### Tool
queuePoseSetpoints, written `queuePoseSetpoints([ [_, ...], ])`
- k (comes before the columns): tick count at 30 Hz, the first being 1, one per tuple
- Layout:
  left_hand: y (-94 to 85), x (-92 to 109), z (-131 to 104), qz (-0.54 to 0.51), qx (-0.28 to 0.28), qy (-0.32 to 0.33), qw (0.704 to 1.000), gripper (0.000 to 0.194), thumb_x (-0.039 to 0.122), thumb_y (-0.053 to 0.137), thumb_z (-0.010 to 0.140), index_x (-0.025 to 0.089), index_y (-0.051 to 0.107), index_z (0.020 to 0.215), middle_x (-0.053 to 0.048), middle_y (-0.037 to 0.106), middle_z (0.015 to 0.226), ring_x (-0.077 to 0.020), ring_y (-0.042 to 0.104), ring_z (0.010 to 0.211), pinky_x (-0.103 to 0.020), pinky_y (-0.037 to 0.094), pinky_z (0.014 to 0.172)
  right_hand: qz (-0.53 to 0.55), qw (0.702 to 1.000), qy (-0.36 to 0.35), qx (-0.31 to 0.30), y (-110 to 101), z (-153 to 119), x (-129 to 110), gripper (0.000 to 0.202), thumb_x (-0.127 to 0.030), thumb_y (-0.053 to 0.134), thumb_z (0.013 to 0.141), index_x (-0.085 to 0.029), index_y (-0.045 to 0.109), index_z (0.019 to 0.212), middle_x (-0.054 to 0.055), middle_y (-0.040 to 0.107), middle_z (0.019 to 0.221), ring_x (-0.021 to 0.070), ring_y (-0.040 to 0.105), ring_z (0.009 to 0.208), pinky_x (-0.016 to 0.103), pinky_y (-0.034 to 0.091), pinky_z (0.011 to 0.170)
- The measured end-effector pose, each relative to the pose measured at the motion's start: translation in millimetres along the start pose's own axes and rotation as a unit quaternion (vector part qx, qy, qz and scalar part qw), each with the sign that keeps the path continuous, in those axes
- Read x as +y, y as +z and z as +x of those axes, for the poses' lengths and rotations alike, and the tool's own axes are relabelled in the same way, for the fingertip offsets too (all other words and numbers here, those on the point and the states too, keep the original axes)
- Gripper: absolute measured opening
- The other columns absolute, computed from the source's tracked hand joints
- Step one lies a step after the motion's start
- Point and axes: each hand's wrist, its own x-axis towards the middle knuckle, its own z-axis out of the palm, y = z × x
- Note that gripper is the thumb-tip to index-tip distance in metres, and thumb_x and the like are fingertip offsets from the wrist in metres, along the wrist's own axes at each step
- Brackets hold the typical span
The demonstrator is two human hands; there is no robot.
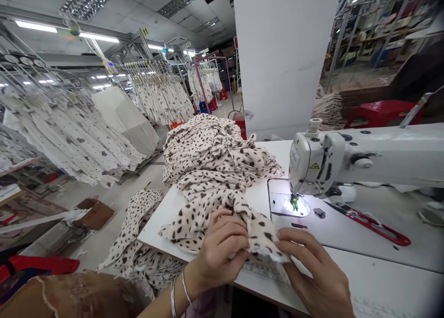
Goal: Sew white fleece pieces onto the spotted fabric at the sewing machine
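Both of your hands meet at the near edge of the white table [381, 281]: your left hand [222, 253], bangles at the wrist, has its fingers curled around a fold of spotted cloth [256, 232], while your right hand [317, 274] lies nearly flat, fingertips pressing the cloth's edge, perhaps pinching it. That piece trails from a heap of the same fabric [211, 156] behind, just left of the lit sewing machine [347, 163].
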Motion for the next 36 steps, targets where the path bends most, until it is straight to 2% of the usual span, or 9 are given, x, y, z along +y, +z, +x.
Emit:
queuePoseSetpoints([
  [8, 8.5, 3, 1, -0.022, 0.023, 0.007, 0.999, 0.02, 0.0, 0.058, 0.083, 0.015, 0.061, 0.096, -0.008, 0.065, 0.08, -0.0179, 0.061, 0.076, -0.032, 0.055, 0.069, 0.056, 0.998, 0.039, 0.013, 3, 0, -3, 0.015, -0.008, 0.059, 0.084, -0.019, 0.059, 0.094, 0.006, 0.065, 0.083, 0.0158, 0.066, 0.079, 0.024, 0.056, 0.068],
  [14, 12.3, 2, 1, -0.041, -0.022, -0.026, 0.999, 0.023, 0.004, 0.056, 0.087, 0.017, 0.063, 0.105, -0.009, 0.063, 0.084, -0.0177, 0.059, 0.075, -0.03, 0.053, 0.065, 0.1, 0.989, 0.103, -0.021, 3, -5, -3, 0.012, -0.012, 0.061, 0.086, -0.022, 0.057, 0.092, 0.004, 0.064, 0.082, 0.0148, 0.065, 0.074, 0.023, 0.055, 0.061],
  [19, 14.2, -1, 2, -0.108, -0.048, -0.12, 0.986, 0.011, 0.01, 0.06, 0.086, 0.017, 0.062, 0.094, -0.007, 0.061, 0.082, -0.0177, 0.059, 0.076, -0.029, 0.051, 0.066, 0.147, 0.972, 0.173, -0.053, 4, -6, -2, 0.01, -0.016, 0.059, 0.089, -0.023, 0.056, 0.095, 0.003, 0.062, 0.086, 0.0137, 0.062, 0.074, 0.021, 0.053, 0.057],
  [22, 10.7, -9, 10, -0.109, -0.105, -0.179, 0.972, 0.015, 0.018, 0.067, 0.084, 0.016, 0.063, 0.098, -0.01, 0.061, 0.094, -0.0216, 0.06, 0.089, -0.034, 0.052, 0.076, 0.152, 0.969, 0.181, -0.066, 2, -6, 1, 0.01, -0.017, 0.057, 0.091, -0.024, 0.056, 0.098, 0.003, 0.062, 0.09, 0.0144, 0.063, 0.078, 0.021, 0.053, 0.058],
  [24, 5.7, -17, 17, -0.094, -0.152, -0.173, 0.969, 0.019, 0.023, 0.071, 0.082, 0.017, 0.065, 0.099, -0.013, 0.061, 0.11, -0.0261, 0.058, 0.106, -0.04, 0.051, 0.089, 0.138, 0.972, 0.179, -0.062, 0, -7, 3, 0.014, -0.018, 0.055, 0.092, -0.024, 0.057, 0.103, 0.005, 0.062, 0.095, 0.0157, 0.064, 0.083, 0.022, 0.055, 0.062],
  [28, -4.2, -31, 36, -0.072, -0.18, -0.121, 0.974, 0.011, 0.024, 0.069, 0.084, 0.018, 0.062, 0.089, -0.014, 0.058, 0.129, -0.0305, 0.046, 0.131, -0.048, 0.038, 0.109, 0.01, 0.99, 0.132, 0.044, 2, -8, -11, 0.026, -0.016, 0.056, 0.09, -0.025, 0.058, 0.114, 0.009, 0.059, 0.107, 0.0209, 0.061, 0.099, 0.033, 0.056, 0.082],
  [30, -6.4, -30, 49, -0.067, -0.188, -0.087, 0.976, 0.007, 0.022, 0.064, 0.088, 0.018, 0.059, 0.091, -0.011, 0.066, 0.116, -0.0272, 0.053, 0.125, -0.048, 0.037, 0.11, -0.019, 0.987, 0.141, 0.077, 11, -5, -26, 0.033, -0.025, 0.062, 0.087, -0.024, 0.056, 0.12, 0.012, 0.056, 0.114, 0.0269, 0.058, 0.108, 0.042, 0.053, 0.089],
  [33, -10.5, -22, 71, -0.015, -0.215, -0.033, 0.976, 0.011, 0.024, 0.058, 0.092, 0.018, 0.056, 0.083, -0.005, 0.067, 0.085, -0.0198, 0.064, 0.088, -0.038, 0.049, 0.087, 0.033, 0.952, 0.295, 0.073, 33, 5, -45, 0.064, -0.046, 0.065, 0.085, -0.02, 0.039, 0.138, 0.018, 0.052, 0.128, 0.0325, 0.056, 0.113, 0.046, 0.055, 0.085],
  [36, -26.9, -11, 94, 0.065, -0.246, -0.002, 0.967, 0.025, 0.029, 0.052, 0.096, 0.018, 0.052, 0.073, -0.002, 0.056, 0.072, -0.0143, 0.053, 0.064, -0.026, 0.043, 0.059, 0.129, 0.921, 0.366, 0.02, 50, 15, -48, 0.053, -0.044, 0.055, 0.091, -0.021, 0.04, 0.136, 0.013, 0.061, 0.118, 0.0253, 0.063, 0.101, 0.036, 0.057, 0.077],
])
